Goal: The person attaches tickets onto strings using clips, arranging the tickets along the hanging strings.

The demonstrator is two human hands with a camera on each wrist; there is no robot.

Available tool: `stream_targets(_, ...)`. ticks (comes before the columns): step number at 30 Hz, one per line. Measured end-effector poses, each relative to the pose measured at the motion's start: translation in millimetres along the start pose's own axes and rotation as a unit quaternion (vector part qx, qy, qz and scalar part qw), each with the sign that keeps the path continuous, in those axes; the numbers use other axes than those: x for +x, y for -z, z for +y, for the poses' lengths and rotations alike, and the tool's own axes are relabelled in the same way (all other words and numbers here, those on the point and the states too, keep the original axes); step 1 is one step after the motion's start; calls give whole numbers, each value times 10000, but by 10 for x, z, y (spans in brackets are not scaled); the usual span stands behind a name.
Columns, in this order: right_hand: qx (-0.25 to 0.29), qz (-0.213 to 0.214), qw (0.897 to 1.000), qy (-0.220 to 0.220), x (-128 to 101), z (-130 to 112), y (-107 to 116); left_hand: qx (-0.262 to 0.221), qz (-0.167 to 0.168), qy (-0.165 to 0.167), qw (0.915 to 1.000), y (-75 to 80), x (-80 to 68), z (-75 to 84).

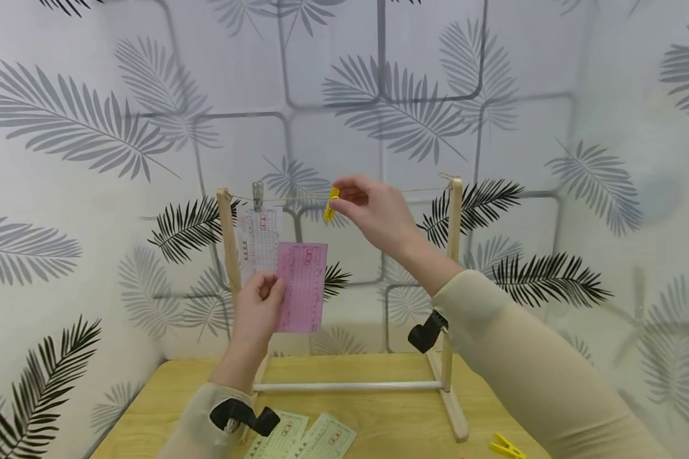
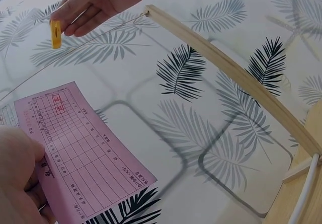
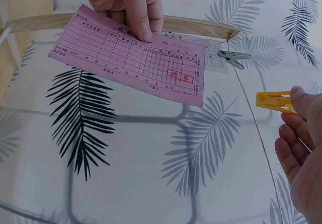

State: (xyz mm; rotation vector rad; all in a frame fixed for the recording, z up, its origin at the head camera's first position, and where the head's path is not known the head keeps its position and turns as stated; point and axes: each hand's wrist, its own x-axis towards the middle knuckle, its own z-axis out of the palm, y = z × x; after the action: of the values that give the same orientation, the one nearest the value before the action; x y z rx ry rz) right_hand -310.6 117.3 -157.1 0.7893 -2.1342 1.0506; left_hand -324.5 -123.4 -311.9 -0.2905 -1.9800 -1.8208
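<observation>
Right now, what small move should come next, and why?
Probably raise the pink slip in the left hand until its top edge meets the string. It hangs below the line, while the right hand already holds the yellow peg there.

A small wooden drying frame point(image 1: 452, 306) stands on the light wooden tabletop point(image 1: 379, 408), a thin string point(image 1: 413, 190) spanning its posts. Two pale green printed slips point(image 1: 304, 438) lie at the tabletop's front edge, a yellow plastic clothespin point(image 1: 506, 447) toward its front right corner.

Your lighting is bright, even and diffuse, with only faint soft shadows and no glare. Your head view bends at its edges; your wrist views blur close up and curve straight lines.
</observation>
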Motion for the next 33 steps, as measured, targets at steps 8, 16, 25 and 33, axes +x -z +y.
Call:
stream_targets(8, -403, -61, 9992, 25, 250, -61, 14, -235, -66, 32, 9997, -154, 90, 91)
stream_targets(16, -600, -149, 9980, -89, 421, -77, -10, -471, 27, 89, 9988, -249, 164, 155)
stream_targets(25, -791, -229, 9965, -121, 552, -129, -93, -625, 114, -13, 9980, -339, 255, 204)
stream_targets(33, -989, -108, 9944, -351, 630, -183, -212, -603, 232, -4, 9979, -347, 287, 217)
